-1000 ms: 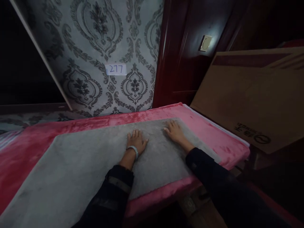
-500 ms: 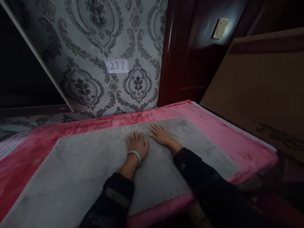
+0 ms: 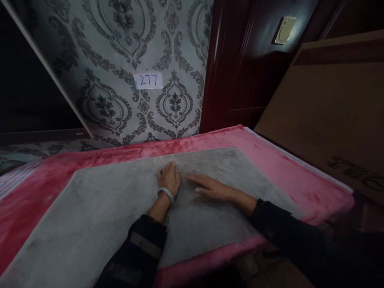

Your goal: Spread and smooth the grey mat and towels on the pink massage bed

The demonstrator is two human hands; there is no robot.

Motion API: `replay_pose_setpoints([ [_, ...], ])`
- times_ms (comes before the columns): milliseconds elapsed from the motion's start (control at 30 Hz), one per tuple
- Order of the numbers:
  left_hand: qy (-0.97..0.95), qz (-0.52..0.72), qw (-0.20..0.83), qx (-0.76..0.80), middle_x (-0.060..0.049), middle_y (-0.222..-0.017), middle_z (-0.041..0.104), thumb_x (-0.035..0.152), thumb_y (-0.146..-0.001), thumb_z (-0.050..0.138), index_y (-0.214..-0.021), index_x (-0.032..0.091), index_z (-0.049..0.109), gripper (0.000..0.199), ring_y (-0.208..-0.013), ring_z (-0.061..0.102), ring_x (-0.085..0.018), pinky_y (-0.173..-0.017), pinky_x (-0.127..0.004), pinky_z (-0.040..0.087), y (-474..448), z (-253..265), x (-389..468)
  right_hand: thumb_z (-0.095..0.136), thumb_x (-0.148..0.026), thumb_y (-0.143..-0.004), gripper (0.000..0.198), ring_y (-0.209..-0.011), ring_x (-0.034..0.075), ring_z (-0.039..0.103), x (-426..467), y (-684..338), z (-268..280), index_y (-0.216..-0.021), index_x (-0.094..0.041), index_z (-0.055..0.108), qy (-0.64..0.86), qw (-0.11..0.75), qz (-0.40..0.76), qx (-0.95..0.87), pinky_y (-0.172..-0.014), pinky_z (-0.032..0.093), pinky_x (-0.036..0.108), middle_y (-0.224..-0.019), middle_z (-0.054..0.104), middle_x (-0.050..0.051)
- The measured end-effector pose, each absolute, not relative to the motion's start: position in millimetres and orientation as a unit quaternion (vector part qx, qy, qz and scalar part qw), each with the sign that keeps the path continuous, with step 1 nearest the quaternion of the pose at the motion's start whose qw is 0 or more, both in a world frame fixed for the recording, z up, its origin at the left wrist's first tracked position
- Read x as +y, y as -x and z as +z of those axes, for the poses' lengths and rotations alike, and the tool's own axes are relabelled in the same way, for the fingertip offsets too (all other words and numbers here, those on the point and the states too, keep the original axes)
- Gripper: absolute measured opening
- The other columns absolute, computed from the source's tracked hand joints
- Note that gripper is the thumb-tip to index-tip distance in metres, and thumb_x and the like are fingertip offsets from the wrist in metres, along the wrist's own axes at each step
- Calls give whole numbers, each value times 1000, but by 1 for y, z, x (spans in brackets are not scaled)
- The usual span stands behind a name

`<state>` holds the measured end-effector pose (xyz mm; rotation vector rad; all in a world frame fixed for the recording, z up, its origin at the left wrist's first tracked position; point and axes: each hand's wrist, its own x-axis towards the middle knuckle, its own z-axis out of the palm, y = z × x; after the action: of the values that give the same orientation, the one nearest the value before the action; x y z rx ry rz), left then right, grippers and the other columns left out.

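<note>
A grey plush cloth [image 3: 99, 204] lies spread over a pink and red cover [image 3: 312, 180]. My left hand [image 3: 169, 179], with a pale bracelet [image 3: 167, 193] at its wrist, rests palm down near the middle of the grey cloth. Its fingers are close together and lie on the fabric. Just to its right, my right hand [image 3: 210, 186] is stretched out sideways over the same cloth, pointing toward the left hand. Motion blurs its fingertips, and nothing shows in it. I cannot tell if its palm touches the fabric.
Behind the covered surface stands a patterned wall with a paper label [image 3: 149, 81] reading 277. A dark screen [image 3: 36, 88] is at the left. On the right a large cardboard box [image 3: 333, 104] leans by a dark red wooden panel [image 3: 234, 80] with a switch [image 3: 285, 30].
My right hand has turned sideways and its wrist has shifted right and nearer to me. My left hand's fingers have drawn together, and the hand has moved slightly left.
</note>
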<state>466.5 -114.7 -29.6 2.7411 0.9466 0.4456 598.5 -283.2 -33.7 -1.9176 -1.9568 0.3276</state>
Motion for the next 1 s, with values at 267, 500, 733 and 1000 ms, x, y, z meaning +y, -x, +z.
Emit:
replay_pose_setpoints([
  [267, -950, 68, 38, 301, -15, -161, 39, 38, -98, 39, -150, 18, 47, 57, -149, 34, -32, -120, -56, 29, -467, -30, -119, 25, -50, -105, 65, -156, 26, 14, -262, -700, -33, -163, -19, 24, 897, 85, 29, -433, -125, 16, 51, -168, 19, 8],
  [500, -951, 47, 36, 302, -16, -162, 37, 38, -98, 38, -152, 16, 45, 58, -150, 33, -32, -120, -54, 27, -466, -26, -120, 22, -56, -106, 65, -156, 25, 11, -267, -699, -46, -163, -25, 24, 870, 62, 49, -486, -125, 12, 52, -169, 16, 6],
  [733, -951, 60, 28, 303, -15, -161, 40, 38, -98, 39, -150, 18, 48, 56, -148, 36, -32, -119, -55, 30, -466, -27, -119, 31, -61, -103, 65, -155, 24, 18, -257, -655, -40, -161, -31, 30, 758, 132, 65, -636, -126, 12, 50, -167, 24, 2],
  [1000, -952, 53, 20, 300, -16, -162, 38, 38, -98, 37, -150, 15, 48, 58, -149, 35, -33, -120, -55, 29, -467, -26, -119, 24, -49, -106, 64, -156, 27, 13, -290, -719, -31, -162, -19, 25, 930, 84, 4, -359, -125, 13, 53, -168, 19, 9],
])
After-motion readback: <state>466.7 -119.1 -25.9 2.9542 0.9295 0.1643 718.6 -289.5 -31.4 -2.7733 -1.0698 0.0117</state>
